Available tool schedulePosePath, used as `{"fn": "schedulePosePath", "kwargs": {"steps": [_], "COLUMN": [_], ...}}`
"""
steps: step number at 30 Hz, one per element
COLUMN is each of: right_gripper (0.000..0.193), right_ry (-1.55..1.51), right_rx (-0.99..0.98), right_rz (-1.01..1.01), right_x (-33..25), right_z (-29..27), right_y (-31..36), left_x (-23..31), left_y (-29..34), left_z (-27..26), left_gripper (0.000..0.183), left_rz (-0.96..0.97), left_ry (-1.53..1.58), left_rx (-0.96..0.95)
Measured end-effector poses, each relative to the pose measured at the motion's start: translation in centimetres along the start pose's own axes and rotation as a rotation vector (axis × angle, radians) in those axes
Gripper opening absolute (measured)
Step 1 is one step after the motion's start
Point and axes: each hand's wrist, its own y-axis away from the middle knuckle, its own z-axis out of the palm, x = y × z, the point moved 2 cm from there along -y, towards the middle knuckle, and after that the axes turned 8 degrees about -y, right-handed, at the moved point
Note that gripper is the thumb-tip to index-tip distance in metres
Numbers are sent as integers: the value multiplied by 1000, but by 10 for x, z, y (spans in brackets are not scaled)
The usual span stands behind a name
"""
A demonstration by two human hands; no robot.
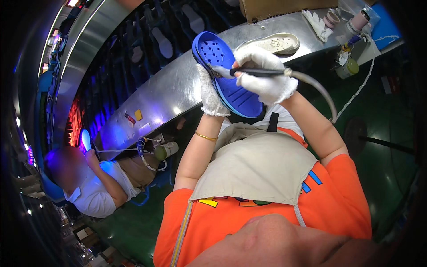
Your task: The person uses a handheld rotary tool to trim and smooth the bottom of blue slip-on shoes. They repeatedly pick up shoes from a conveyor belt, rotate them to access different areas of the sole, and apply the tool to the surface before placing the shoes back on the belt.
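My left hand, in a white knit glove, is closed round the left edge of a blue shoe sole. The sole is tilted, with small holes at its far end and grooves toward its near end. Pinched in my gloved right hand is a brush with a black handle; a pale hose runs from its rear end. The brush's light tip lies over the middle of the sole; whether it touches is hard to tell. Just behind my right hand, a cream perforated shoe lies on the metal bench.
Behind the bench, a dark conveyor carries several soles. A loose white glove, tape rolls and a green-and-white container are at right. At left, a seated co-worker holds up a sole. A yellow block lies on the bench.
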Motion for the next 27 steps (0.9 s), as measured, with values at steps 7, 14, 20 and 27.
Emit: {"fn": "schedulePosePath", "kwargs": {"steps": [7,14,20,27], "right_gripper": [24,21,18,15], "right_ry": [361,428,136,135], "right_rx": [-66,-52,-48,116], "right_rz": [-208,-171,32,-41], "right_x": [4,0,1,-5], "right_z": [1,2,3,-13], "right_y": [5,11,17,6], "left_x": [3,9,21,7], "left_y": [-9,-8,-12,6], "left_z": [-28,5,-5,19], "left_gripper": [64,70,72,75], "left_rz": [77,139,178,131], "left_ry": [40,-175,-147,-72], "left_rx": [-104,241,140,154]}}
